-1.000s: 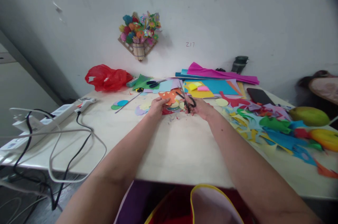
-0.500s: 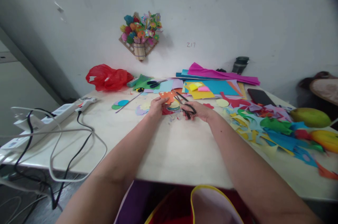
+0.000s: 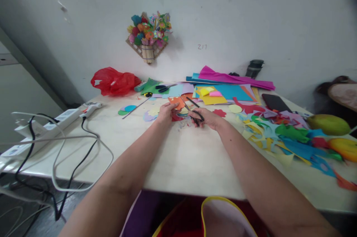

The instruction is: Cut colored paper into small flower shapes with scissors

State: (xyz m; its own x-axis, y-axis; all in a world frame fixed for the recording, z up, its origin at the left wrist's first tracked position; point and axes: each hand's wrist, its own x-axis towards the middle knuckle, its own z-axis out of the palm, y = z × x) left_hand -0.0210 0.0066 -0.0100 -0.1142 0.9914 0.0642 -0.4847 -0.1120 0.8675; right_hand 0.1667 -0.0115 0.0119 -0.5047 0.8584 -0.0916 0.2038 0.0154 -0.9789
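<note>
My left hand [image 3: 165,112] pinches an orange paper cut-out [image 3: 176,102] just above the table [image 3: 178,155]. My right hand [image 3: 208,118] grips black-handled scissors [image 3: 193,111], their blades spread apart and pointing left towards the orange piece. Under and around both hands lie small paper circles, a red flower shape [image 3: 219,112] and tiny paper scraps.
Coloured paper sheets [image 3: 223,92] and a second pair of scissors [image 3: 163,87] lie at the back. Cut scraps [image 3: 290,136] cover the right side, with a phone [image 3: 275,102] and fruit [image 3: 327,123]. A red bag [image 3: 113,80], power strip [image 3: 41,129] and cables sit left.
The scissors have tilted from nearly upright to lying low and flat, blades now spread towards the orange paper. My right hand lowered slightly; the left hand stayed put.
</note>
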